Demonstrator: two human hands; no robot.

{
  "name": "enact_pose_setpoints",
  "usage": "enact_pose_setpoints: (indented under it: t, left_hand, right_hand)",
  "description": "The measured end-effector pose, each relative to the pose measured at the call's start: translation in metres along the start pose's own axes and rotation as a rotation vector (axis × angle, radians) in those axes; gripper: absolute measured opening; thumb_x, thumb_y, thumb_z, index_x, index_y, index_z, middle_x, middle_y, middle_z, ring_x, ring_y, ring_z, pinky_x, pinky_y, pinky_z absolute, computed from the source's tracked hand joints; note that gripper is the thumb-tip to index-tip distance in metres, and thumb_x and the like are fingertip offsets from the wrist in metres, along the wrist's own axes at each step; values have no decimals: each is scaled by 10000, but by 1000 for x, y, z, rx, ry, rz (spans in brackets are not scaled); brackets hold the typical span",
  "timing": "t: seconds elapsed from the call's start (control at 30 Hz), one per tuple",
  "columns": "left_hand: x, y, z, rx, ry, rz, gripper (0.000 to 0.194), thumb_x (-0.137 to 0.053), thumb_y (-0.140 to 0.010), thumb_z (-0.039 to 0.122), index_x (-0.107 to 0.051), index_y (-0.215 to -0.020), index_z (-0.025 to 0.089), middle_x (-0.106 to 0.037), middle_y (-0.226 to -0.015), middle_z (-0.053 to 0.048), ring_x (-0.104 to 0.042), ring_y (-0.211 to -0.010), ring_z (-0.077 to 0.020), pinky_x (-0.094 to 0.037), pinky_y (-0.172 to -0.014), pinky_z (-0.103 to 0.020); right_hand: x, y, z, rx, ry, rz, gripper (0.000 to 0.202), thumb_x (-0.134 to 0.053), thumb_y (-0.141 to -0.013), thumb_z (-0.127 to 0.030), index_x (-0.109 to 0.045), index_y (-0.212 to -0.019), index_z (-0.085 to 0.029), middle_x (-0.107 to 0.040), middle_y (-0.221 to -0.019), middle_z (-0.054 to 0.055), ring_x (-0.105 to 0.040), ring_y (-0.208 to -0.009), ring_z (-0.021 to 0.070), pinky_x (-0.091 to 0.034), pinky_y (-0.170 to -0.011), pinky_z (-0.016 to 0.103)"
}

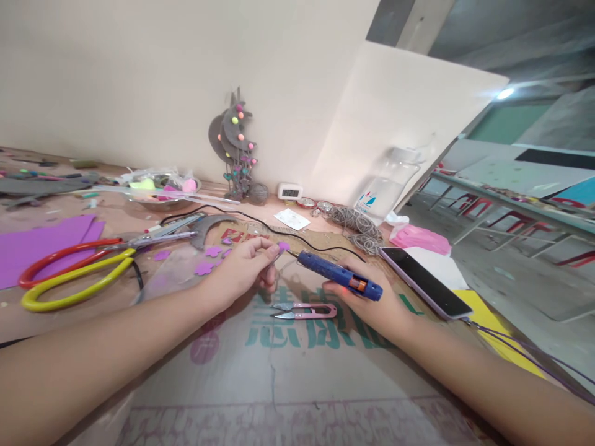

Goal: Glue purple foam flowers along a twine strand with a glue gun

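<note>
Between the fingertips of my left hand [246,266] is a small purple flower cutout [284,246], with its lower part hidden by my fingers. My right hand [367,291] is wrapped round a blue hot glue gun [334,270], whose nozzle points left, close to the flower. An orange-red light shows at the gun's side. Below the gun, pink thread snips [307,311] lie on the printed cardboard. Several more purple flower cutouts [204,267] are scattered left of my left hand, beside a grey felt crescent [211,229].
Large scissors [79,272] with red and yellow handles lie at left over purple sheets [28,254]. A phone [425,282], grey yarn [357,223] and a clear bottle [385,186] stand or lie at right. A moon hanging [235,142] leans against the wall; a black cord [279,228] crosses behind my hands.
</note>
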State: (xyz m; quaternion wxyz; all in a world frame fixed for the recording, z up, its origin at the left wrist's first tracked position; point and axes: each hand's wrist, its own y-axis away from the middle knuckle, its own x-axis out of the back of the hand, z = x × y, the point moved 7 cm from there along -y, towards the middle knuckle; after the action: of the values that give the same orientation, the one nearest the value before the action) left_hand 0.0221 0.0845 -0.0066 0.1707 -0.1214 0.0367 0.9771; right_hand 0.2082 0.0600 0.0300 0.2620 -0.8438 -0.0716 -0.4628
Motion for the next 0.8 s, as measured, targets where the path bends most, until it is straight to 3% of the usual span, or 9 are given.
enact_pose_setpoints:
  t: [0.33, 0.5, 0.67, 0.8]
  left_hand:
    - [1, -1, 0, 4, 1, 9, 204, -540, -819, 361, -445, -808, 181, -510, -416, 69, -495, -378, -97, -419, -407, -204]
    - [2, -2, -1, -7, -32, 0, 214, -524, -828, 383, -448, -814, 184, -526, -434, 68, -520, -391, -92, -403, -420, -185]
    - [1, -2, -2, -5, -46, 6, 218, -515, -826, 390, -434, -807, 189, -521, -428, 73, -514, -387, -92, -408, -425, -187]
    - [0, -1, -2, -7, -100, 0, 239, -511, -822, 420, -446, -831, 190, -535, -458, 65, -505, -377, -94, -393, -407, -187]
  right_hand:
    - [0, -2, 2, -32, -24, -5, 255, -611, -766, -446, -544, -778, -200, -550, -665, -3, -505, -612, 143, -393, -567, 259]
    - [2, -2, 6, -75, -107, 75, 236, -614, -765, -422, -554, -784, -195, -562, -674, 2, -522, -615, 149, -418, -577, 267]
    - [20, -9, 5, -151, -237, 210, 227, -537, -817, -398, -570, -759, -181, -588, -717, 24, -551, -667, 153, -455, -621, 270]
    - [33, -30, 5, -204, -225, 190, 341, -447, -853, -442, -602, -760, -152, -565, -650, 30, -517, -603, 136, -437, -557, 254]
